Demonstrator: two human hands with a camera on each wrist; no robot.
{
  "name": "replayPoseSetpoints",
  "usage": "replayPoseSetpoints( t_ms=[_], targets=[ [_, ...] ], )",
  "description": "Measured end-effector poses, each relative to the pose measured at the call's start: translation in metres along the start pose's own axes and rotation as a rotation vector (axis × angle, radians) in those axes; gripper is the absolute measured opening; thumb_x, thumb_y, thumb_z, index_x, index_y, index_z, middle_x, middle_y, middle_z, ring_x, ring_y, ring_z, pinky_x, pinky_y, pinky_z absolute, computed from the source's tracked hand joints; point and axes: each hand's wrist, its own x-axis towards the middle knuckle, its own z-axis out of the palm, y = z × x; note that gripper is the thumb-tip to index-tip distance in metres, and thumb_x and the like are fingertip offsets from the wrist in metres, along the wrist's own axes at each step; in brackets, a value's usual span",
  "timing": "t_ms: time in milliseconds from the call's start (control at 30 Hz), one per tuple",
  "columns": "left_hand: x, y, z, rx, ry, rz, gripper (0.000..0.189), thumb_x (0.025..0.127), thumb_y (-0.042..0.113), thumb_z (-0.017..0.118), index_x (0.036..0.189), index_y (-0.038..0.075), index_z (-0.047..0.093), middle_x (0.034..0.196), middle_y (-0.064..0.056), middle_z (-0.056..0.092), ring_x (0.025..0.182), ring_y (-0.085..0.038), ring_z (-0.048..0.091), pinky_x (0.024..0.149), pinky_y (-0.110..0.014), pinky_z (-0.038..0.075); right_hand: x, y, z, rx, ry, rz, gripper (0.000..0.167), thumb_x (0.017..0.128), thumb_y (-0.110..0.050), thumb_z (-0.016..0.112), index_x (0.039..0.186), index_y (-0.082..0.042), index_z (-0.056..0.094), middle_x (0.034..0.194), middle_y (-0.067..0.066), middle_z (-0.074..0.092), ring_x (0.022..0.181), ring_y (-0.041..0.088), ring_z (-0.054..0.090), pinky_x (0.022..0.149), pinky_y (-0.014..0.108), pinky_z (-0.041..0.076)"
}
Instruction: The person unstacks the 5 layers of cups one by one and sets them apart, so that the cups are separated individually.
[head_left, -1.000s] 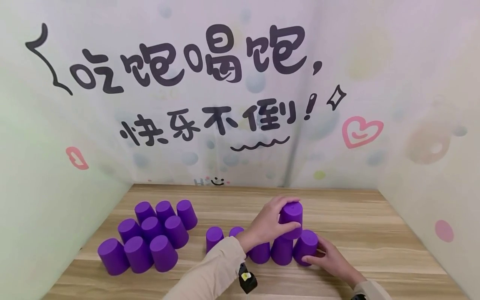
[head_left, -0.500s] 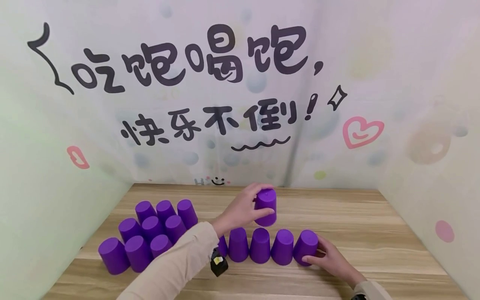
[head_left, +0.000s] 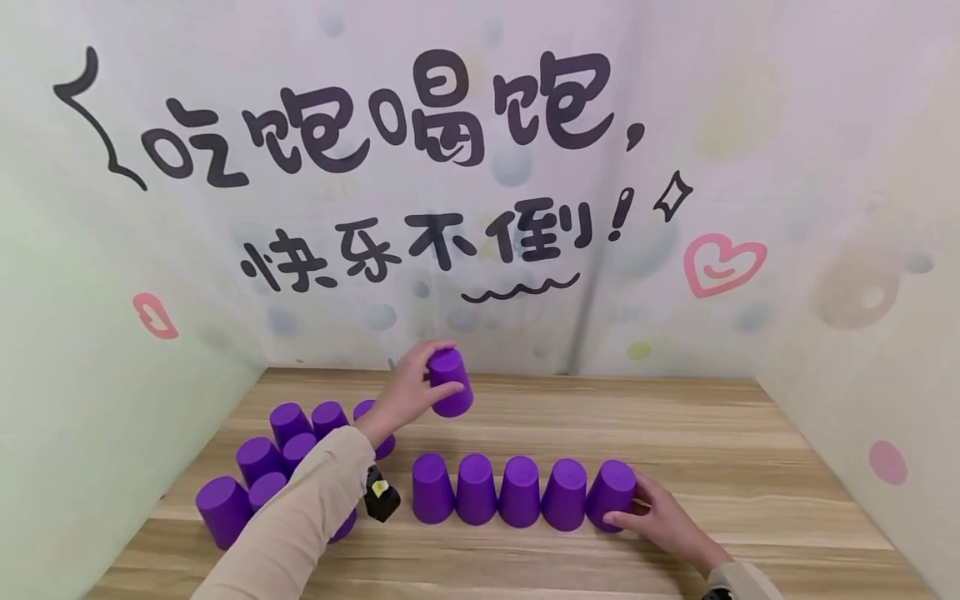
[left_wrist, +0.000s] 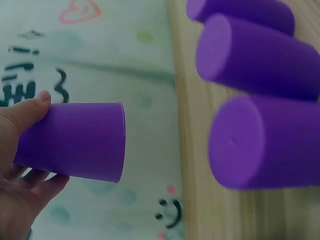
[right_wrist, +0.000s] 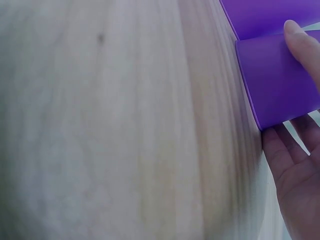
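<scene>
My left hand (head_left: pixel 408 390) holds a purple cup (head_left: pixel 452 385) upside down in the air, above the back part of the table. In the left wrist view the thumb and fingers wrap the held cup (left_wrist: pixel 75 140) near its closed end. Below and to the right, several purple cups stand upside down in a straight row, from the leftmost cup (head_left: pixel 432 490) to the rightmost cup (head_left: pixel 611 498). My right hand (head_left: pixel 663 518) grips that rightmost cup, thumb in front and fingers behind. The right wrist view shows the same gripped cup (right_wrist: pixel 277 82) standing on the table beside its neighbour.
At the left, more upside-down purple cups (head_left: pixel 225 512) stand in a block, partly hidden by my left sleeve (head_left: pixel 292 517). The wooden table (head_left: pixel 712 442) ends at a printed cloth backdrop (head_left: pixel 510 333), with cloth side walls left and right.
My left hand has lifted the cup from above the right end of the row and carried it left and back. The right hand has stayed on the rightmost cup.
</scene>
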Motion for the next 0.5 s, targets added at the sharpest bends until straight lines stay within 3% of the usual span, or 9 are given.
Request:
replayPoseSetpoints(
  t_ms=[233,500],
  targets=[
    [-0.014,-0.034,-0.003,0.077,-0.024,-0.139,0.053,0.076,0.009,0.069,0.123,0.003,0.044,0.127,-0.022,0.041,0.108,-0.036,0.048,0.084,-0.044,0.046,0.0,0.0,0.0,-0.015,-0.004,-0.01,0.062,0.076,-0.009,0.069,0.126,0.011,0.037,0.109,0.028,0.053,0.092,0.0,0.054,0.075,0.023,0.05],
    [-0.027,-0.065,0.001,0.154,-0.012,-0.154,0.051,0.073,0.004,0.071,0.118,-0.001,0.047,0.118,-0.019,0.049,0.104,-0.034,0.049,0.084,-0.045,0.044,0.0,-0.001,0.0,-0.015,-0.003,0.007,0.063,0.076,-0.009,0.069,0.126,0.011,0.036,0.11,0.028,0.052,0.093,0.0,0.054,0.076,0.023,0.049]
  ],
)
